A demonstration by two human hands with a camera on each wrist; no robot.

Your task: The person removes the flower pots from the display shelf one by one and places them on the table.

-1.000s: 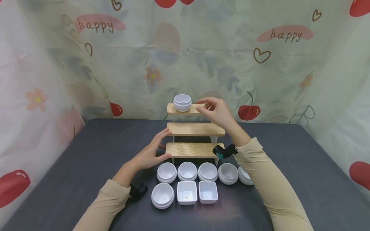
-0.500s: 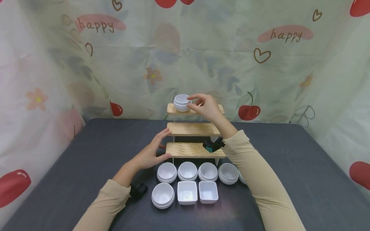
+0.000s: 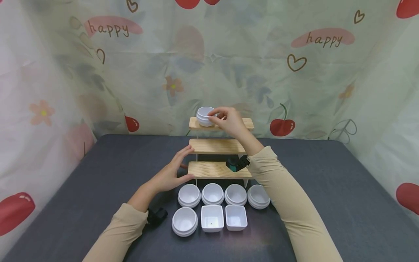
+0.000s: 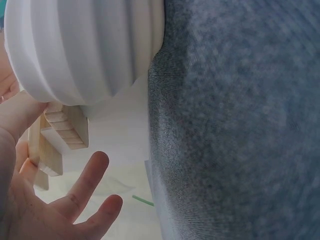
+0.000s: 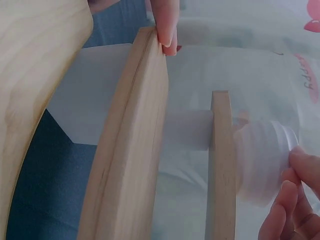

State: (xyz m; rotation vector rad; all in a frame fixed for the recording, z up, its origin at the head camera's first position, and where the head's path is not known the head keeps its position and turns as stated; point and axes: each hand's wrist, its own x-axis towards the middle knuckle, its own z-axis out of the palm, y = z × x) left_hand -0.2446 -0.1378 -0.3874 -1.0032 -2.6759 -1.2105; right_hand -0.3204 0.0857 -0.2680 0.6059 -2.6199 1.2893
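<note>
A round white ribbed bowl [image 3: 203, 118] stands upright on the top tier of a three-tier wooden display stand [image 3: 217, 147], left of its middle. My right hand [image 3: 229, 122] pinches the right side of its rim between thumb and fingers; the right wrist view shows the fingertips on the rim of the bowl [image 5: 262, 160]. My left hand [image 3: 170, 175] rests against the left end of the stand, thumb at the lowest board and fingers at the middle one. Its outer fingers spread straight and hold nothing in the left wrist view.
Before the stand sits a row of round white bowls [image 3: 212, 194], its right end hidden by my right sleeve. Nearer are another round bowl [image 3: 184, 221] and two square white bowls [image 3: 212, 219], [image 3: 236, 218]. A patterned curtain [image 3: 212, 62] hangs behind the dark table [image 3: 137, 153].
My right hand has moved left along the top tier, from its right side to the bowl, and now pinches the rim. The left hand has stayed put.
</note>
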